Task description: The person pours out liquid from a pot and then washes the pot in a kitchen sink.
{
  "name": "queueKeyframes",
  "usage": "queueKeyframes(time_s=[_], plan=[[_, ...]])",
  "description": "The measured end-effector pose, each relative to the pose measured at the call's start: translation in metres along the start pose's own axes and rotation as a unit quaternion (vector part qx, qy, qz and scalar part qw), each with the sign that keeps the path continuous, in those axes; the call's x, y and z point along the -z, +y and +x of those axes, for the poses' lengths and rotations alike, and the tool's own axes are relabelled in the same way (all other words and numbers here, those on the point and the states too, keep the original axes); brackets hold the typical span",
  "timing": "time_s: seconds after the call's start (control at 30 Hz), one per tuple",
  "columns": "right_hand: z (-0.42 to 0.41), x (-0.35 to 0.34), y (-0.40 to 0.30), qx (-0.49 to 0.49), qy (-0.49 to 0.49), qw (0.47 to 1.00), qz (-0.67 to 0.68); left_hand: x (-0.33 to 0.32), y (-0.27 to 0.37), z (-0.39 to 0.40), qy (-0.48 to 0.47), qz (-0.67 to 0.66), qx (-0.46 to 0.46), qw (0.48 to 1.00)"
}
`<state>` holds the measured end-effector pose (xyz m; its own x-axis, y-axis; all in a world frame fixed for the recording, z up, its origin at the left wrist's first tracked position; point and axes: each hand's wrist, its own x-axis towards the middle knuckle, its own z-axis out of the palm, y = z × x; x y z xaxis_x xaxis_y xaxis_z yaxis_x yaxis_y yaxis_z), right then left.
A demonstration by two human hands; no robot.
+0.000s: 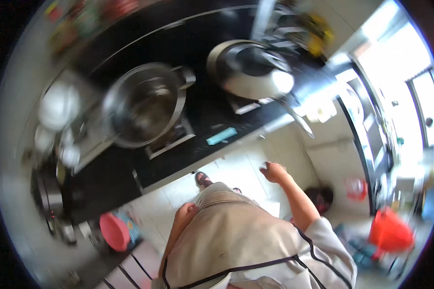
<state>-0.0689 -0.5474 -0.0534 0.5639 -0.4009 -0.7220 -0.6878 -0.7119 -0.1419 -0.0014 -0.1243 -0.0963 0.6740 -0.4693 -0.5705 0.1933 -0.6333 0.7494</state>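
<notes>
My left hand hangs at the left side of my beige apron, its fingers curled; whether it holds anything is hidden. Out to the right, my right hand is over the tiled floor, fingers bent, and blur hides whether something small is in it. In front of me, a large metal pot stands on the left burner of a black cooktop. A lidded pan with a long handle sits on the right burner. A turquoise object lies near the cooktop's front edge.
White bowls are stacked at the left wall beside a dark appliance. A pink basin stands at lower left. The pan's handle juts past the counter edge. A red bag is at lower right, a dark bin nearer.
</notes>
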Motion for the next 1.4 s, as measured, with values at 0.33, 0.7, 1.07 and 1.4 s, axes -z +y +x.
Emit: queueKeyframes(time_s=[0.33,0.7,1.07,1.4], plan=[[-0.116,-0.217,0.245,-0.25,0.028,0.819,0.516,-0.075,0.101,-0.009,-0.105,0.095,-0.026,0.99],[-0.25,-0.434,0.226,-0.418,0.041,0.454,0.786,-0.162,0.159,0.018,-0.352,0.193,-0.092,0.911],[-0.246,-0.435,0.141,-0.423,0.141,0.303,0.842,-0.217,0.224,0.049,-0.415,0.368,-0.224,0.801],[-0.217,-0.375,0.162,-0.5,0.176,0.365,0.765,-0.164,0.149,0.133,-0.351,0.397,-0.156,0.834]])
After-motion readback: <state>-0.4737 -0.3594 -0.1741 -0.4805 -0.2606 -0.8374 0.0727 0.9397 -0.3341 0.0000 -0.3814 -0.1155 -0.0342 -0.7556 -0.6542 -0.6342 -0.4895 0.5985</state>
